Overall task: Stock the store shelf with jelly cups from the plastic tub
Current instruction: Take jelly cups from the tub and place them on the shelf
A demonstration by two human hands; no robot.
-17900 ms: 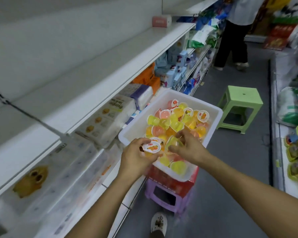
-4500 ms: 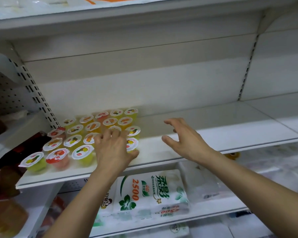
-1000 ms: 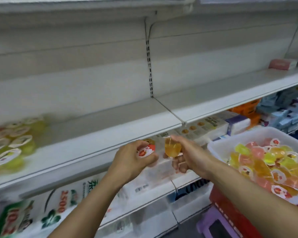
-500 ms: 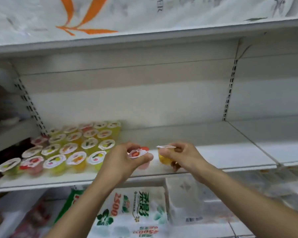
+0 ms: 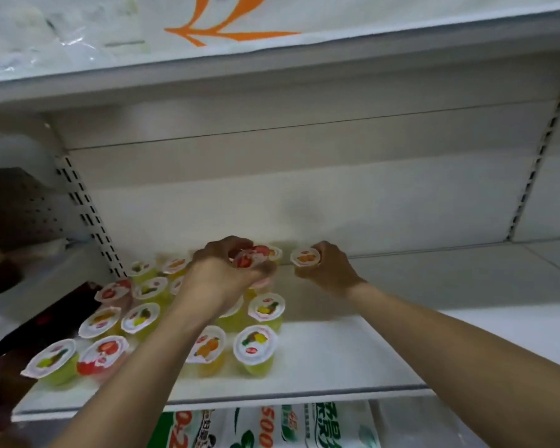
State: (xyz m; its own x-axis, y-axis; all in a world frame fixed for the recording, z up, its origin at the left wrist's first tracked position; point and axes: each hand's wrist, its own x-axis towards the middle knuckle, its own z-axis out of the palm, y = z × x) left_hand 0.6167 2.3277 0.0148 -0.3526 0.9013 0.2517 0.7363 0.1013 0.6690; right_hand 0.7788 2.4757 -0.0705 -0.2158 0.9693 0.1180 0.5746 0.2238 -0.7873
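Several jelly cups [image 5: 255,345] with fruit-printed lids stand in rows on the left part of the white shelf [image 5: 353,357]. My left hand [image 5: 220,273] reaches over the rows near the back wall and holds a red-lidded jelly cup [image 5: 246,258]. My right hand [image 5: 328,270] is just to its right at the back of the shelf, closed on an orange-lidded jelly cup [image 5: 305,256]. The plastic tub is out of view.
A shelf board [image 5: 272,69] hangs close above, carrying white packaging with an orange print. A slotted upright [image 5: 88,215] bounds the bay on the left, with dark goods beyond it. Packs of tissue [image 5: 265,426] lie on the shelf below. The shelf's right part is bare.
Both hands have moved from the shelf's front edge to the back of the shelf, each carrying its jelly cup. The view has shifted closer and slightly left.
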